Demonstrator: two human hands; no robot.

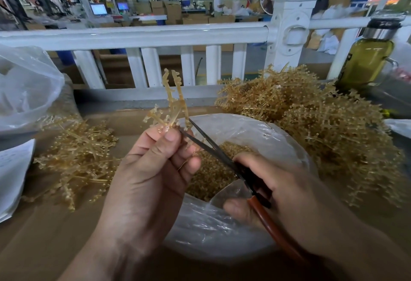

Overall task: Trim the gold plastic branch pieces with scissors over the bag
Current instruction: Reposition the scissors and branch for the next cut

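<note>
My left hand [153,169] pinches a gold plastic branch piece [174,100] between thumb and fingers, its prongs pointing up. My right hand [273,191] grips scissors [224,158] with dark blades and red-brown handles. The blades stand parted at the base of the branch, right beside my left thumb. Below both hands sits a clear plastic bag [278,138], its mouth open, with small gold trimmed bits [213,169] inside.
A big heap of gold branches [311,120] lies at the right, a smaller pile [84,158] at the left on the brown cardboard surface [44,236]. Another clear bag [26,89] stands far left. A white railing [155,36] runs behind. A bottle of yellow-green liquid [367,58] stands at the right.
</note>
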